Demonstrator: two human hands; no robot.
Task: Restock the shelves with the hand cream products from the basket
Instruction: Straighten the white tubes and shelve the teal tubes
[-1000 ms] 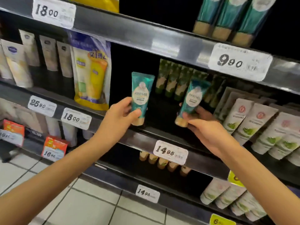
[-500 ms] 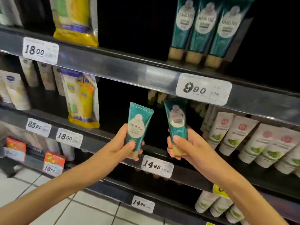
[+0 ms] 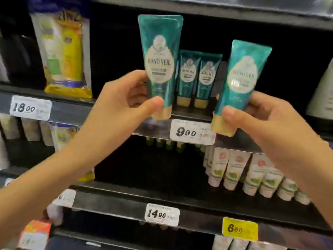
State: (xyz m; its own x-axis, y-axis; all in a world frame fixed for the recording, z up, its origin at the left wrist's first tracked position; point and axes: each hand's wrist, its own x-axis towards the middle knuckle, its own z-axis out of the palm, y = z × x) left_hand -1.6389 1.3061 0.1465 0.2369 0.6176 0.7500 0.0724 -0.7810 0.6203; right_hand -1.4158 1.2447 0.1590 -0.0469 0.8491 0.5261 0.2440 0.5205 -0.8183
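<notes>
Grips one teal hand cream tube in the left hand, thumb across the front just above the gold cap, fingers curled behind. Holds it upright, cap down, in front of the upper shelf, just left of two matching tubes standing there cap down. Pinches a second teal tube in the right hand, thumb on the lower front beside the gold cap, fingers wrapped round the back. Tilts this one slightly to the right, with its cap overlapping the shelf's front edge.

Reads "HAND VEIL" in the pale oval label on the left-hand tube and on both shelved ones (blurred on the right-hand tube, and the smaller lines beneath are illegible). Shows "9 90" on the white price tag on the shelf edge between the two hands. Shows "18 00" on another tag further left, below a yellow and blue pack. Lower down, shows "14 95" on a white tag and "6 00" on a yellow tag, under a row of white tubes with green leaf prints.
</notes>
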